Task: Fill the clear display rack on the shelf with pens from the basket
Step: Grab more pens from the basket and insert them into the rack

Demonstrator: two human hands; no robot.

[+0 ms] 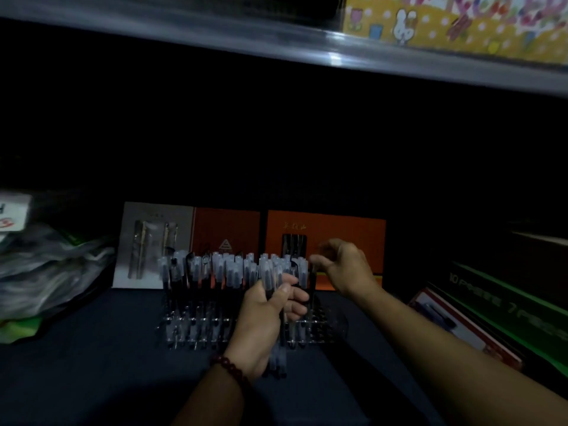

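Dark red bracelet beads [229, 365] circle the left wrist at the bottom of the view. Just past them the left hand [261, 327] is curled round a bundle of pens [278, 362], thumb across the front, the bundle held upright with its lower ends showing below the palm. To its right and a little farther in, the right hand [344, 265] pinches the top of a single dark pen [312, 293] between thumb and forefinger; that pen stands upright at the right end of the clear display rack [190, 330].

The rack sits on the dark shelf surface [92, 364], straight ahead of both hands. Most of its slots across the left and middle hold standing pens with pale caps [215, 269], packed close together.

Behind the rack an orange box [338, 229] and a grey box [147, 241] lean against the dark back. Crumpled plastic bags [46, 265] lie to the left, a green box [507, 302] to the right. Overhead runs the upper shelf edge [276, 41], with a colourful patterned box [461, 23] on it. Motion blur softens the detail.
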